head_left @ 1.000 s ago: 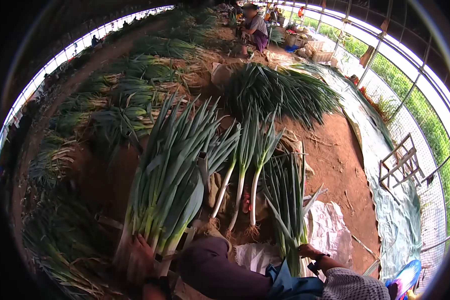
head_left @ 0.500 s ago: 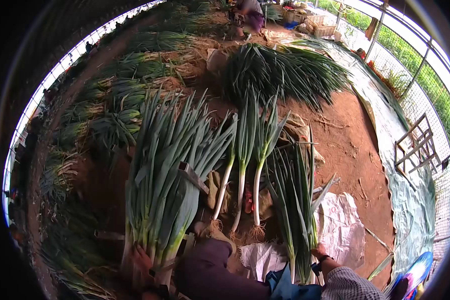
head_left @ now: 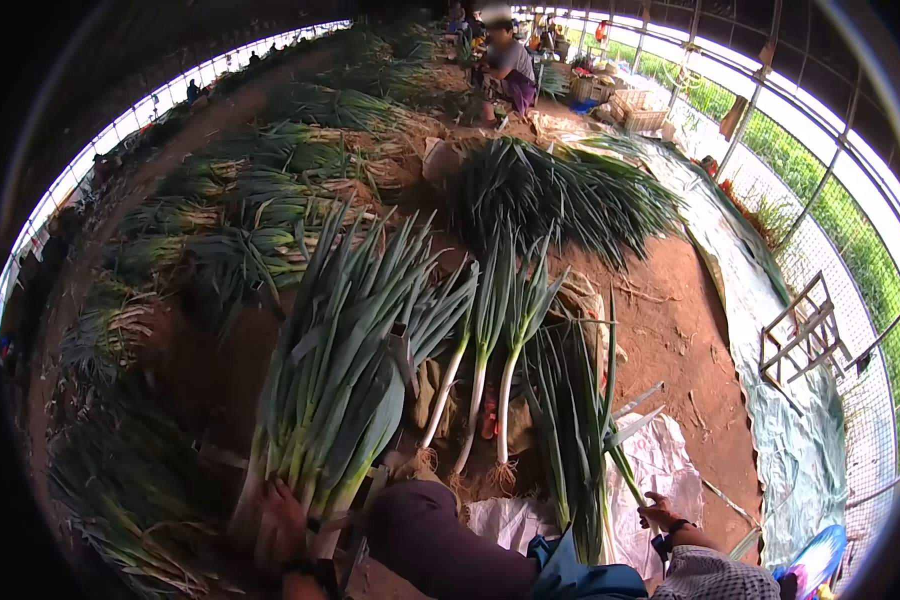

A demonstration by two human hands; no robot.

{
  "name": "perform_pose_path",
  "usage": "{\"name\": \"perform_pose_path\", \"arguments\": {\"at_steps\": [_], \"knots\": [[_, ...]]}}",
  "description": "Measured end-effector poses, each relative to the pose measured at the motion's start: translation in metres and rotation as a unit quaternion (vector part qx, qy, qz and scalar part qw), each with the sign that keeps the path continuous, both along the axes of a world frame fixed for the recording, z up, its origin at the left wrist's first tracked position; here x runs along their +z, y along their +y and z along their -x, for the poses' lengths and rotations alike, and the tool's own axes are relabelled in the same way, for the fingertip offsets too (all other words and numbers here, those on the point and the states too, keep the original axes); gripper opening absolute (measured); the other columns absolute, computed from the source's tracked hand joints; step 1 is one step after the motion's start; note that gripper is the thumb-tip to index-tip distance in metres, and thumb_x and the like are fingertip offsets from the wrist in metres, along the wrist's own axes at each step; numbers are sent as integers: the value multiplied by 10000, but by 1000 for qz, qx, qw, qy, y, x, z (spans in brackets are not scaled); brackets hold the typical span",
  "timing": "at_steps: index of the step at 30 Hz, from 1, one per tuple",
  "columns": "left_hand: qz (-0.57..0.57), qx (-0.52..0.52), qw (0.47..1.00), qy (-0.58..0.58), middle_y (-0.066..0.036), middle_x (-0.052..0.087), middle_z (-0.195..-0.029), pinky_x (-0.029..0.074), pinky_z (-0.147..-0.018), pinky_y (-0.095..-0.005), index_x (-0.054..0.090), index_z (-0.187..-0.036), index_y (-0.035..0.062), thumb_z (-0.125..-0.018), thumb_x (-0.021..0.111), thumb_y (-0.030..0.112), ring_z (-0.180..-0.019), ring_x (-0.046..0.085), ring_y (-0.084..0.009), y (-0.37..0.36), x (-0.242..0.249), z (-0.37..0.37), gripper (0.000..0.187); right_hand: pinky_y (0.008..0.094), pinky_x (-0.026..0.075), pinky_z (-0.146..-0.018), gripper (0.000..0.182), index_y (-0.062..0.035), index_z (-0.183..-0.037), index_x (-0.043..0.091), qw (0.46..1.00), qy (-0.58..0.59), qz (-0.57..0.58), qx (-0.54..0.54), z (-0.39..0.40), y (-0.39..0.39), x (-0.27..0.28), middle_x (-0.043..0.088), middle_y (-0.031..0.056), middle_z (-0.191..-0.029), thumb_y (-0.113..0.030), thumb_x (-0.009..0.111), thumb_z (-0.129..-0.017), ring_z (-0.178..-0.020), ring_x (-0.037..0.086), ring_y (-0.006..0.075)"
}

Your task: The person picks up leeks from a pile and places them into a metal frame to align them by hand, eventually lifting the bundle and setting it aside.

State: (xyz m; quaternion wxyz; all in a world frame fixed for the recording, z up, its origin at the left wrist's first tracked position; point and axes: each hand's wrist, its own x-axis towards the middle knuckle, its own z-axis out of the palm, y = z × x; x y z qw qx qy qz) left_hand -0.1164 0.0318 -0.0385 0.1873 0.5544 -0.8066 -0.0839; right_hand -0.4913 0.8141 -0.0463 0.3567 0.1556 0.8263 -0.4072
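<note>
At the lower left, a thick bundle of leeks (head_left: 335, 370) stands leaning, its leaves fanned upward. My left hand (head_left: 285, 518) is closed around its pale stems, and the bundle hides part of the fingers. My right hand (head_left: 658, 512) grips a leek (head_left: 625, 472) near its lower end, to the right of a smaller group of leeks (head_left: 562, 420). Three long leeks (head_left: 477, 400) with white stems and roots lie between the two groups, in front of my knee.
A large leek pile (head_left: 560, 195) lies ahead, with rows of leeks (head_left: 260, 180) to the left. A white sack (head_left: 660, 450) lies beside my right hand. A chair-like frame (head_left: 805, 335) stands on the tarp (head_left: 795, 440). A person (head_left: 510, 70) sits far ahead, near crates (head_left: 642, 108).
My right hand has moved right, away from the smaller group, drawing a leek aside. My left hand stays at the big bundle, which leans a bit more. The view has tilted up.
</note>
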Motion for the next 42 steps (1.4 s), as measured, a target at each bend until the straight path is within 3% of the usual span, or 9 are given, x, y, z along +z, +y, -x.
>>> {"name": "perform_pose_path", "arguments": {"at_steps": [5,8,10,15,16,25,28,36,42], "knots": [[75,-37,997,7,-263,606,-1200,423,-1002,-535,663,-1148,-23,-1012,491,221,-1117,535,-463,23,23,13,328,401,618,-565,635,-64,-1467,432,980,-39,-77,182,11,28,59,699,185,-945,-118,693,-892,-692,726,256],[120,-35,992,34,-253,610,-1188,433,-985,-532,665,-1141,-18,-1005,494,197,-1096,545,-450,23,25,18,306,400,635,-584,671,-79,-1484,419,901,57,-198,381,5,15,112,682,194,-1047,-95,692,-870,-695,732,243],[117,-18,992,48,-243,614,-1166,440,-972,-526,666,-1136,-12,-1004,492,183,-1079,552,-437,31,36,19,293,423,660,-644,622,-96,-1498,408,963,-27,-87,252,7,0,137,690,207,-922,-55,626,-917,-761,741,275],[29,-15,999,29,-256,631,-1182,401,-1042,-521,674,-1141,-7,-1036,462,242,-1140,554,-431,42,72,25,343,482,648,-779,447,-3,-1437,461,956,-122,115,241,49,-35,166,709,225,-917,-53,560,-1004,-818,741,344],[33,-25,999,25,-253,635,-1166,406,-1034,-517,678,-1123,-9,-1035,462,238,-1128,557,-426,42,77,23,339,525,609,-877,494,21,-1457,430,951,-129,123,253,55,-46,174,698,262,-1046,-106,584,-1006,-953,722,379],[71,-28,995,62,-247,640,-1167,407,-1021,-526,683,-1111,-22,-1024,483,200,-1115,560,-423,35,56,22,312,513,565,-967,470,27,-1447,444,915,-224,215,259,56,-121,203,661,258,-1193,-157,554,-1029,-1081,685,374],[127,-26,991,43,-227,627,-1143,448,-943,-500,669,-1085,3,-1005,493,151,-1066,570,-403,35,53,24,244,502,556,-983,433,-14,-1427,486,915,-262,109,287,53,-116,195,658,229,-1210,-169,557,-1029,-1099,680,344],[112,-35,993,17,-217,636,-1135,432,-1006,-497,656,-1137,1,-1017,483,185,-1080,577,-394,25,38,19,279,399,653,-689,295,-29,-1216,626,982,33,-17,183,-1,-14,174,637,92,-857,-42,595,-923,-716,674,194],[137,-46,989,-20,-195,633,-1127,401,-1064,-483,641,-1163,29,-1014,472,166,-1064,597,-354,19,13,17,264,393,656,-632,270,-23,-1165,640,973,222,-32,57,-28,47,208,580,63,-771,-24,566,-905,-642,653,192]]}}
